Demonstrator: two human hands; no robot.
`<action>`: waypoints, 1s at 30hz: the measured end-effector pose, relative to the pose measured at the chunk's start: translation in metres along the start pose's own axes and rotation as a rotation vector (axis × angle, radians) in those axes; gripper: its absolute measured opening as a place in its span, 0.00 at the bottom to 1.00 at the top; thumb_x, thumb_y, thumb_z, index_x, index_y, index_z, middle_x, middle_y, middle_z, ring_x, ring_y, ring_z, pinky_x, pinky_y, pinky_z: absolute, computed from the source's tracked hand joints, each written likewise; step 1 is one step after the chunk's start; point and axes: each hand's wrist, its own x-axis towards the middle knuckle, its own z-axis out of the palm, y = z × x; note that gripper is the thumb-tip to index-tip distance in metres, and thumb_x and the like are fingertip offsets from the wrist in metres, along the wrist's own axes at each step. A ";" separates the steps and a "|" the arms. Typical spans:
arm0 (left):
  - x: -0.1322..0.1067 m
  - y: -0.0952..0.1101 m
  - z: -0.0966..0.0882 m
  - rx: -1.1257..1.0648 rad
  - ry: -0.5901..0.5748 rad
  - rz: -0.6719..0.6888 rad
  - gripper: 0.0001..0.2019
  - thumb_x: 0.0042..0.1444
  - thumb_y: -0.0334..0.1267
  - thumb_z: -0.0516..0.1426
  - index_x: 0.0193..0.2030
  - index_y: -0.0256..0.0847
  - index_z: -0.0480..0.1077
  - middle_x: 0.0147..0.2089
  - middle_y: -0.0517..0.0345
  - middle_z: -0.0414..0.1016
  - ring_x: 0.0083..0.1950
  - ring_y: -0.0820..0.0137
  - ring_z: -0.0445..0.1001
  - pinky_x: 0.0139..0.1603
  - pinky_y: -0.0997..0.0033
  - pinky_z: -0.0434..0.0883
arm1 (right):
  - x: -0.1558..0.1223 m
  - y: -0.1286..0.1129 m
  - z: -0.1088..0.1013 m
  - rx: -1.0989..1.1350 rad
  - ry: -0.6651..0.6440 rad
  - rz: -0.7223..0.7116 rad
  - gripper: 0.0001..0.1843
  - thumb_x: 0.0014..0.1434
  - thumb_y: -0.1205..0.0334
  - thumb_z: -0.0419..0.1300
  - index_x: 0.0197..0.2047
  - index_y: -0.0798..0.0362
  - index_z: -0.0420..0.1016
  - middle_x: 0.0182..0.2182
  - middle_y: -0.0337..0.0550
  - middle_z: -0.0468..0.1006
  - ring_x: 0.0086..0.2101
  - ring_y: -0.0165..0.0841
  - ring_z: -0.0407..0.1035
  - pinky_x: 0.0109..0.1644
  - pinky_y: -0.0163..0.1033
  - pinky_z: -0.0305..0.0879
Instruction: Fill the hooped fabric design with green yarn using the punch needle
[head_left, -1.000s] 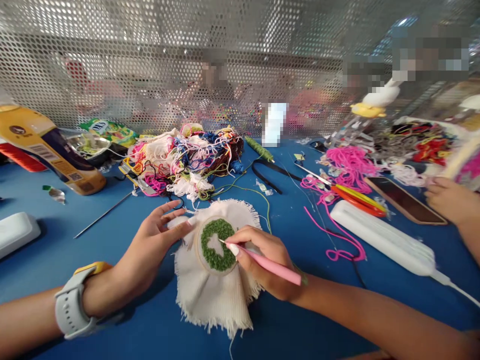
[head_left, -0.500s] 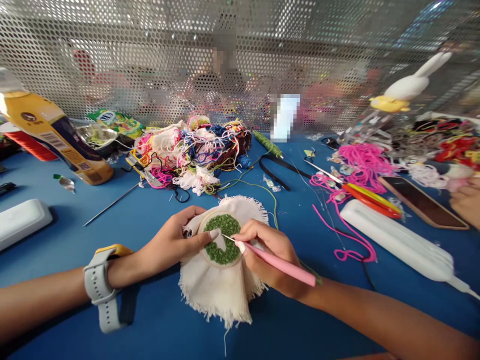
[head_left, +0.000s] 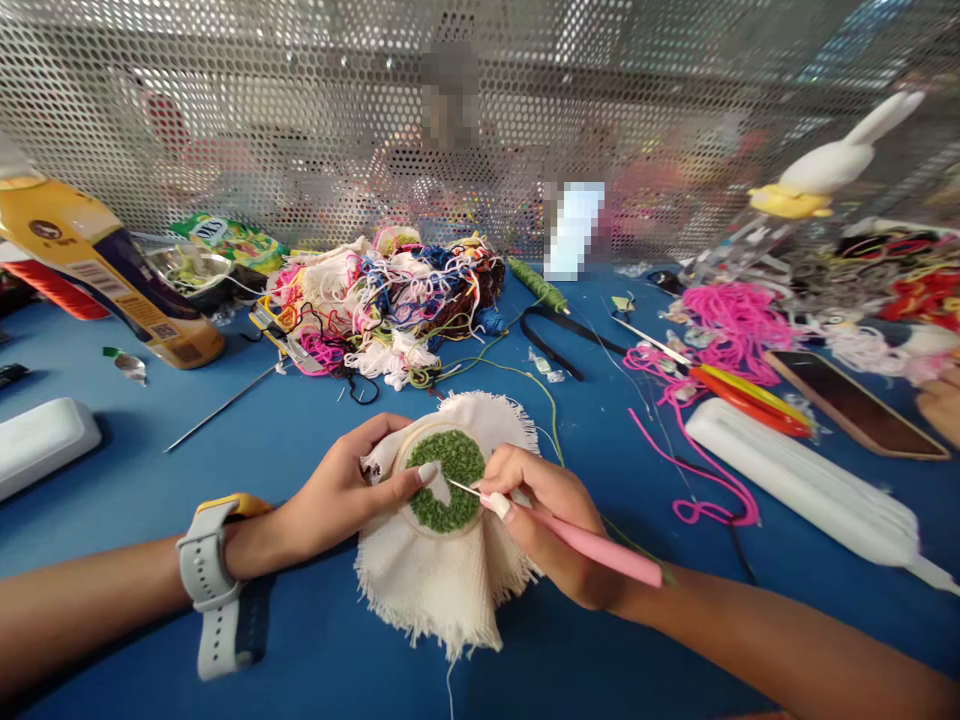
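— What has moved?

— The right hand [head_left: 544,520] has slid a little toward the lower right of the frame. The metal tip of its pink needle tool [head_left: 592,545] now sits lower on the hoop [head_left: 448,480], at the gap in the green stitching. The left hand [head_left: 337,495] lay spread open a second ago and is now closed on the hoop's left edge, thumb pressed on the green.

— And the right hand's hold?

— Pinched round the pink needle tool like a pen, fingertips near the tip, with the shaft running back toward the lower right.

— Where is the hoop?

— Just below the middle of the frame, between the two hands. It is wrapped in a frayed white cloth [head_left: 435,590] that fans out beneath it onto the blue surface [head_left: 300,440].

— What lies around it?

— A tangled pile of threads [head_left: 382,310] lies just above. A green thread [head_left: 525,375] trails off from the cloth's upper right. A thin metal rod [head_left: 225,405] is to the left, and a yellow bottle [head_left: 112,290] lies at the upper left. To the right, well apart, are a long white case [head_left: 802,480], pink yarn [head_left: 727,320] and a phone [head_left: 855,405]. Only the left thumb overlaps the hoop's face.
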 end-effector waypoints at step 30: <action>-0.002 -0.002 0.001 0.075 0.043 0.033 0.14 0.55 0.43 0.59 0.45 0.38 0.66 0.36 0.58 0.73 0.34 0.73 0.68 0.33 0.79 0.68 | -0.005 0.003 0.002 -0.063 -0.038 -0.041 0.05 0.59 0.70 0.50 0.32 0.52 0.58 0.28 0.37 0.62 0.30 0.29 0.60 0.34 0.37 0.57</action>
